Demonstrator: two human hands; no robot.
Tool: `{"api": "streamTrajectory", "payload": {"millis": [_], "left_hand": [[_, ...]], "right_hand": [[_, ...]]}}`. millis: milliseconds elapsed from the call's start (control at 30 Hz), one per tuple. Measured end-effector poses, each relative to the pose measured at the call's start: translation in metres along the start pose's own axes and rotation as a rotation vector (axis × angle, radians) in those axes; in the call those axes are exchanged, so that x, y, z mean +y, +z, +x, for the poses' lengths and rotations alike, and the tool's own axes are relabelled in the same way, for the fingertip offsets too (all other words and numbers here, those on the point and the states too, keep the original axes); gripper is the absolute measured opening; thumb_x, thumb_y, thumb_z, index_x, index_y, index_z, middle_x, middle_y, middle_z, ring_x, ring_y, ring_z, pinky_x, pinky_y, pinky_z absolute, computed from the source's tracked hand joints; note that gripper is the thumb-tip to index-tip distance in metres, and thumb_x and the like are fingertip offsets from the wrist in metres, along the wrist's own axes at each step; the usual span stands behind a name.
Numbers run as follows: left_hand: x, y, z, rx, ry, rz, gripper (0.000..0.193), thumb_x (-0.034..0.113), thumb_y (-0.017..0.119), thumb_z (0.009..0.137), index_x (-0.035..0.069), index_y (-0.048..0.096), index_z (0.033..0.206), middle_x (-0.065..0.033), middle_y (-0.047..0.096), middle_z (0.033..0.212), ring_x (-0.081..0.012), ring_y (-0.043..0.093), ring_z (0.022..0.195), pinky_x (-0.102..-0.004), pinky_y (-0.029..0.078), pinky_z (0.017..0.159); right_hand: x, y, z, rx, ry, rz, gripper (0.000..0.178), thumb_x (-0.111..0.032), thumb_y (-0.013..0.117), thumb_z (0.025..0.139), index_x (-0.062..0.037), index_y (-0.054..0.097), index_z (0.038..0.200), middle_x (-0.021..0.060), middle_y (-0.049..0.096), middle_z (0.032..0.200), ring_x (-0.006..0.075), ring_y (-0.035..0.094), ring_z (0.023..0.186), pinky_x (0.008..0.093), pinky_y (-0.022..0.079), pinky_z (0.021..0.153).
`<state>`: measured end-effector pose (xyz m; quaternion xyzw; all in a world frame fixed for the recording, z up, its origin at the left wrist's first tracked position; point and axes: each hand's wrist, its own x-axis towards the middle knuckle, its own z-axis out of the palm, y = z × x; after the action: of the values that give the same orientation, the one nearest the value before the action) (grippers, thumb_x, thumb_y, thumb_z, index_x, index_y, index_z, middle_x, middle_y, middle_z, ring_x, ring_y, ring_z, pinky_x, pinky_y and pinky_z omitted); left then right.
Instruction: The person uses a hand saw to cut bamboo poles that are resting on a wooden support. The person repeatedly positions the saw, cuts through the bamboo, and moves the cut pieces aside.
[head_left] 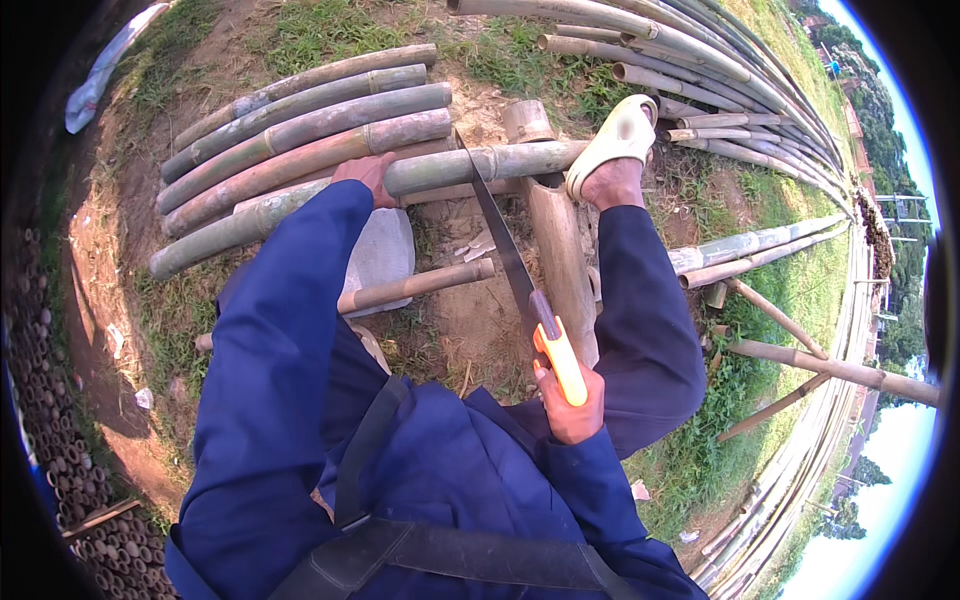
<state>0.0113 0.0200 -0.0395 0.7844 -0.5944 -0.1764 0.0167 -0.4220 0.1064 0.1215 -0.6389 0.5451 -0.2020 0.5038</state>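
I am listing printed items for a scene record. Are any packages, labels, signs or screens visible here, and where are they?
None can be made out in this view.
The things in hand are a saw with an orange handle, held by the right hand, and a bamboo pole steadied by the left hand.
Small pale scraps lie on the ground at left, too small to identify.

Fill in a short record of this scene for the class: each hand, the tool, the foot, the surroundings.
left hand: grips bamboo pole
right hand: holds saw by its orange handle
saw: blade laid across the pole
foot: in a pale sandal, pressed on the pole
surroundings: cut bamboo stack, long poles, grass
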Motion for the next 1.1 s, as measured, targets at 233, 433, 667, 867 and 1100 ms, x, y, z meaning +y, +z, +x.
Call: {"api": "streamTrajectory", "payload": {"millis": [233,433,667,867,1100], "left_hand": [[0.000,-0.013,-0.001,-0.077,-0.037,-0.047,0.079,0.038,0.085,0.067,0.014,0.056,0.136,-0.0211,0.072,0.116,-0.0399,0.068,0.110,-0.0498,0.055,0.094],[0.013,-0.023,-0.004,-0.056,-0.020,-0.009,0.074,0.038,0.085,0.068,0.014,0.057,0.132,-0.0177,0.071,0.117,-0.0378,0.069,0.110,-0.0470,0.055,0.093],[0.006,0.024,-0.012,0.323,0.051,0.273,0.068,0.023,0.088,0.068,0.012,0.051,0.124,-0.0123,0.064,0.107,-0.0336,0.066,0.104,-0.0446,0.051,0.090],[0.002,0.018,0.002,0.239,0.083,0.182,0.059,0.015,0.082,0.070,0.010,0.052,0.120,-0.0158,0.067,0.110,-0.0372,0.068,0.104,-0.0468,0.052,0.090],[0.008,0.029,-0.002,-0.028,0.071,-0.111,0.071,0.024,0.085,0.065,0.007,0.052,0.125,-0.0228,0.069,0.116,-0.0428,0.067,0.110,-0.0509,0.054,0.092]], "right_hand": [[0.013,-0.002,-0.019,-0.026,0.031,0.017,0.026,-0.002,0.070,0.091,0.0052,0.069,0.115,0.0111,0.073,0.093,0.0147,0.069,0.085,0.0302,0.054,0.078],[0.013,0.015,0.025,0.001,0.033,-0.025,0.028,-0.003,0.071,0.091,0.0036,0.070,0.118,0.0072,0.072,0.090,0.0111,0.062,0.079,0.0284,0.051,0.073],[0.008,0.015,0.032,0.030,0.099,0.040,0.029,-0.003,0.072,0.089,0.0034,0.070,0.117,0.0034,0.068,0.086,0.0086,0.059,0.075,0.0270,0.050,0.070],[0.017,0.021,0.033,0.041,0.020,0.063,0.028,-0.005,0.073,0.089,0.0036,0.071,0.115,0.0030,0.067,0.085,0.0086,0.058,0.075,0.0271,0.049,0.070],[-0.018,0.008,0.012,0.012,0.030,-0.102,0.029,-0.007,0.073,0.090,0.0029,0.069,0.116,0.0065,0.069,0.087,0.0133,0.063,0.078,0.0298,0.051,0.073]]}}
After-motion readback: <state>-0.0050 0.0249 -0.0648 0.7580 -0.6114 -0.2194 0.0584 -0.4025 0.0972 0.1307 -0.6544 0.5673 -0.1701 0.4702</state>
